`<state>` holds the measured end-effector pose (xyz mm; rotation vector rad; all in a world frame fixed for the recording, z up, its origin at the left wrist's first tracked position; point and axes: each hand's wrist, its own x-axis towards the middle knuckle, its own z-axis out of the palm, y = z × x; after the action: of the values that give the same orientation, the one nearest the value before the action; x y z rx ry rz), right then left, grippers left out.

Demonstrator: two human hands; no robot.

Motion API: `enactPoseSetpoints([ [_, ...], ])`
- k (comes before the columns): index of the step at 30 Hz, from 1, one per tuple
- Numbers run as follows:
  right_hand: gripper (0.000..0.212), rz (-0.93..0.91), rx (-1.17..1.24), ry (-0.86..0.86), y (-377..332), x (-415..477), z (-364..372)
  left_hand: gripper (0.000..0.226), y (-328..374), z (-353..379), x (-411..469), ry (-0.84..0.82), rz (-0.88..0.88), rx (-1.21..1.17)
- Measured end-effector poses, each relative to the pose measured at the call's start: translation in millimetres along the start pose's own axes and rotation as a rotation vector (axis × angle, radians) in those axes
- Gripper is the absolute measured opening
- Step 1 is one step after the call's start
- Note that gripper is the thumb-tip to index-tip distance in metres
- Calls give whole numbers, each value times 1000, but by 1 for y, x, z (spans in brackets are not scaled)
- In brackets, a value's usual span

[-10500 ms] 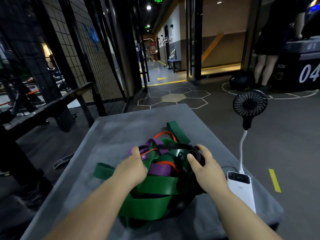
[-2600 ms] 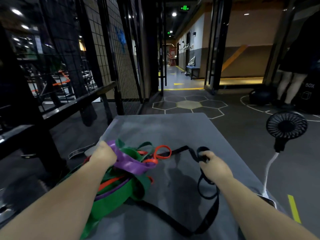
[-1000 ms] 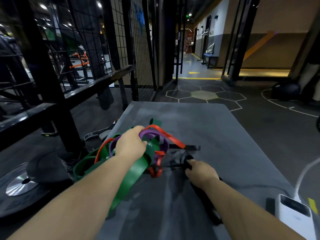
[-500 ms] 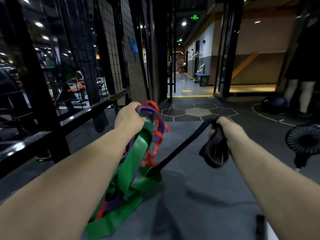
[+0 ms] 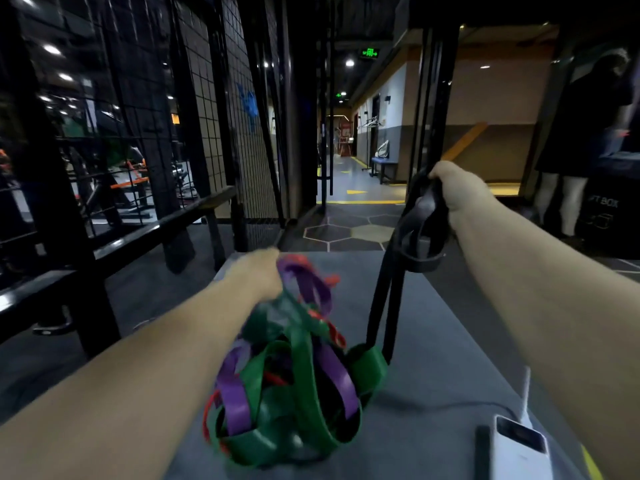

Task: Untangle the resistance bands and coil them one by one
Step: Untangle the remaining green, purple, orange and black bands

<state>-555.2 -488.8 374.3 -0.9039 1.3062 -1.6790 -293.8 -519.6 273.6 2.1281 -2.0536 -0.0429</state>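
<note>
Head view — right hand (image 5: 457, 192), fingers curled, held black band (image 5: 384, 306) above bench (image 5: 433, 358); left hand (image 5: 258, 275) gripped the tangle (image 5: 294, 382). Risk: band seemed caught in green loop (image 5: 369, 367) — harder pull could cinch it.

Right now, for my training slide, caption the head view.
Left hand grips the tangled bands while the right hand holds the black band raised and taut.

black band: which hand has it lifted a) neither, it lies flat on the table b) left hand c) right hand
c: the right hand grips the looped black band up in the air, while the left hand holds the coloured tangle.
</note>
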Motion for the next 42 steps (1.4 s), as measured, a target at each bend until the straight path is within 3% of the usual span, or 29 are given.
enactPoseSetpoints([
  [2,13,3,-17,-10,4,-4,1,69,-3,31,-10,-164,-77,197],
  [3,13,5,-23,-13,6,-4,0,73,-1,42,-17,-164,-79,272],
  [5,13,7,-11,-19,4,-6,1,69,8,57,-28,-50,87,304],
  [7,14,-10,-11,-34,0,-9,3,67,24,64,-37,4,383,118],
  [9,14,-35,-37,-38,-6,-13,7,69,47,71,-51,-114,529,-198],
  [12,11,-103,4,-58,-22,-19,13,79,70,87,-61,-226,350,-438],
  [14,11,-160,3,-74,-37,-25,16,89,75,95,-60,-249,224,-344],
  [16,13,-223,-10,-85,-52,-32,16,89,76,95,-57,-162,208,-218],
  [18,15,-284,-26,-75,-64,-36,15,82,74,91,-51,-57,205,-210],
  [21,16,-328,10,-56,-75,-37,10,54,67,73,-35,4,195,-381],
  [28,16,-374,35,5,-103,-32,-12,32,42,-62,15,331,80,-887],
  [35,20,-353,-3,-69,-112,-24,-4,40,41,-191,39,602,182,-974],
  [42,20,-199,1,-148,-84,-1,-13,45,20,-153,34,474,2,-795],
])
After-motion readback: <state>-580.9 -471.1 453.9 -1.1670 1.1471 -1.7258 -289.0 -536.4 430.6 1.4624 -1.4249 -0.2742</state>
